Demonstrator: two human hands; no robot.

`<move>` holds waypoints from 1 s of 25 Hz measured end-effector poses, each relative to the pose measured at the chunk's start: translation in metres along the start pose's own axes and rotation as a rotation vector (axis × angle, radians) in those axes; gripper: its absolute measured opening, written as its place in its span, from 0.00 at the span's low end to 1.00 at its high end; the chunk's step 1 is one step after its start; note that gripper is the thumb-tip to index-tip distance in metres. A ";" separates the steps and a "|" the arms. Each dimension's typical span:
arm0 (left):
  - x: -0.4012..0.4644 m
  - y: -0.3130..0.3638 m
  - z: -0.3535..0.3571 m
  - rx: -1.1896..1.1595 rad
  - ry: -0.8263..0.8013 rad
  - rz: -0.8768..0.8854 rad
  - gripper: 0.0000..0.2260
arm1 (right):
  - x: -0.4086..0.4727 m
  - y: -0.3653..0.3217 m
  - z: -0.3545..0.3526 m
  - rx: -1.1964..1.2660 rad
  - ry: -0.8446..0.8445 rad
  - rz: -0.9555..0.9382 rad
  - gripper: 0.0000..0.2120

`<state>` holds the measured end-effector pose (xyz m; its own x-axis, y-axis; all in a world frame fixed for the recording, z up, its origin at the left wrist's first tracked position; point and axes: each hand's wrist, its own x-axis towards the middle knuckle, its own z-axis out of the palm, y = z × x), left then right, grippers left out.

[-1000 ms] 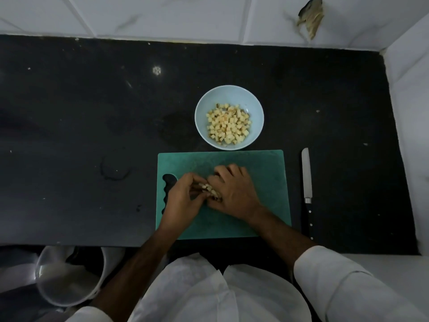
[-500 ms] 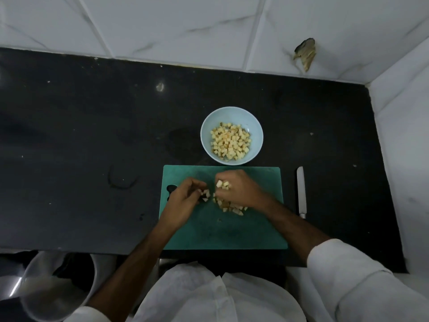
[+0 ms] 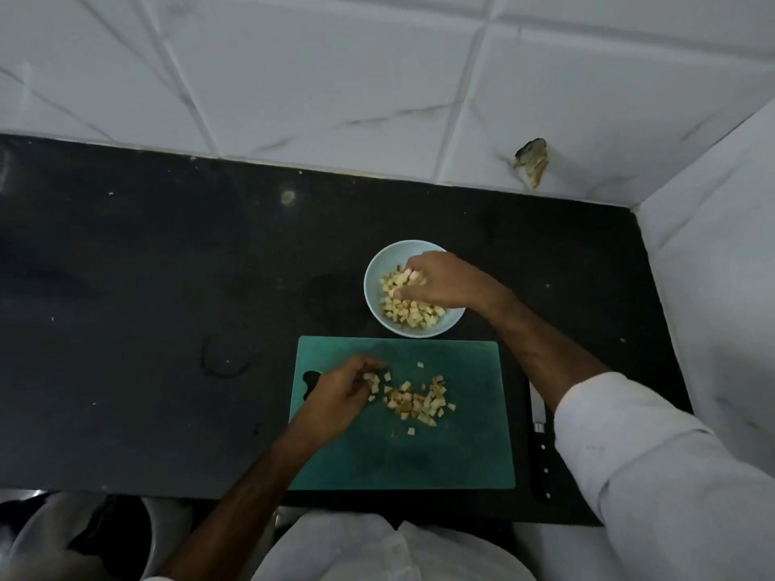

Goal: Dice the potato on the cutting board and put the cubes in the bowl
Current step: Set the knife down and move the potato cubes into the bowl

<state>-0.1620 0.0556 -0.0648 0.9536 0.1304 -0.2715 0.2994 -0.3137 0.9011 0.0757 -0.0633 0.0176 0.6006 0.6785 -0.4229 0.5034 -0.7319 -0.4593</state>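
Observation:
A heap of diced potato cubes point(image 3: 415, 402) lies in the middle of the green cutting board point(image 3: 398, 454). My left hand point(image 3: 339, 392) rests on the board's left part, its curled fingers gathering a few cubes at the heap's left edge. Just beyond the board stands the pale blue bowl point(image 3: 373, 283) with several cubes point(image 3: 413, 314) in it. My right hand point(image 3: 440, 280) hovers over the bowl, fingers bent down around a few cubes at their tips.
The knife point(image 3: 539, 429) lies on the black counter point(image 3: 167, 329) right of the board, partly under my right sleeve. White tiled walls close the back and right side. A round metal vessel point(image 3: 37, 538) sits below the counter edge at lower left.
My right hand lifted off the board with cubes and moved up over the bowl. The left hand stayed at the heap's left side. The camera tilted up.

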 end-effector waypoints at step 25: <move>0.021 0.002 0.046 0.471 -0.075 0.132 0.17 | -0.102 0.054 0.193 -0.064 0.290 -0.322 0.50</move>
<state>-0.1401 0.0140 -0.0843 0.9789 -0.0013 -0.2043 0.1416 -0.7164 0.6832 -0.0782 -0.1595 -0.1143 0.5518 0.8336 -0.0255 0.7255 -0.4949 -0.4782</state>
